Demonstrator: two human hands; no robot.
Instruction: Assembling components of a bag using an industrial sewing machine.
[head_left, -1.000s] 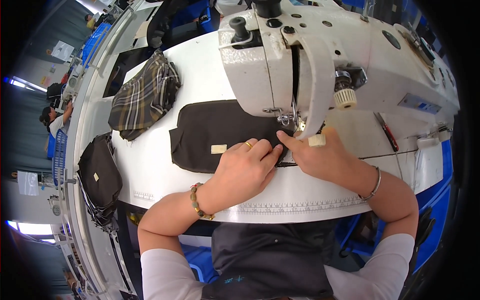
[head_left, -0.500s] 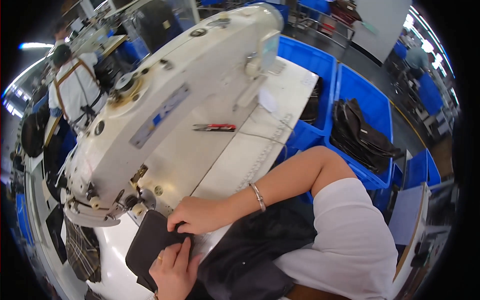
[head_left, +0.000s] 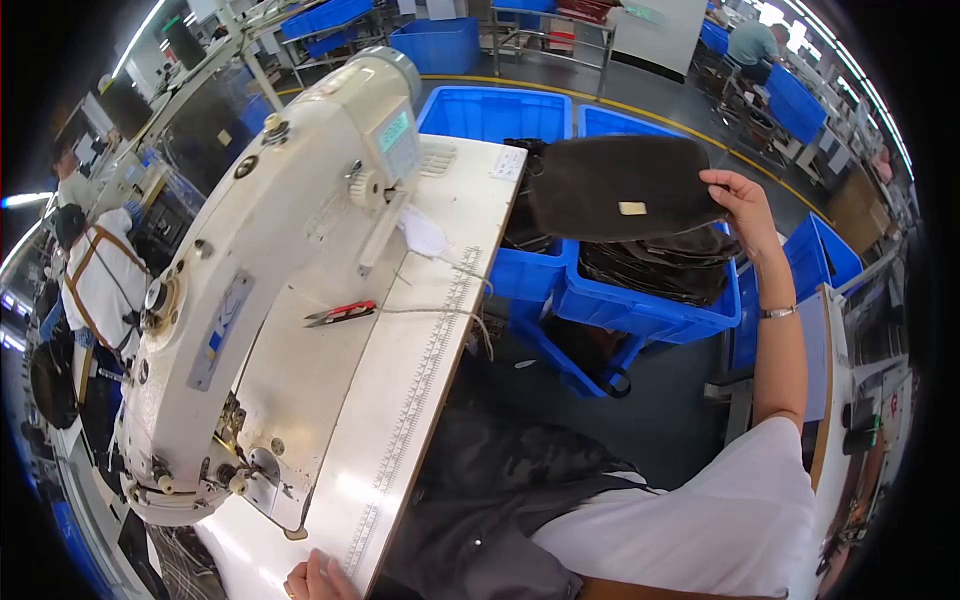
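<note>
Sewing machine (head_left: 210, 270) at left, dark fabric panel (head_left: 615, 180) held up at right.
The left hand (head_left: 320, 580), cut off at the near edge, rests on the white table (head_left: 345, 450); I cannot tell its grip. Farther right, the right hand (head_left: 742, 210) pinches the panel's right edge over a blue bin (head_left: 650, 315).

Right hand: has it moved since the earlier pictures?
Yes: the right hand has moved from the needle end of the sewing machine rightward beyond the table, now holding a dark panel.
</note>
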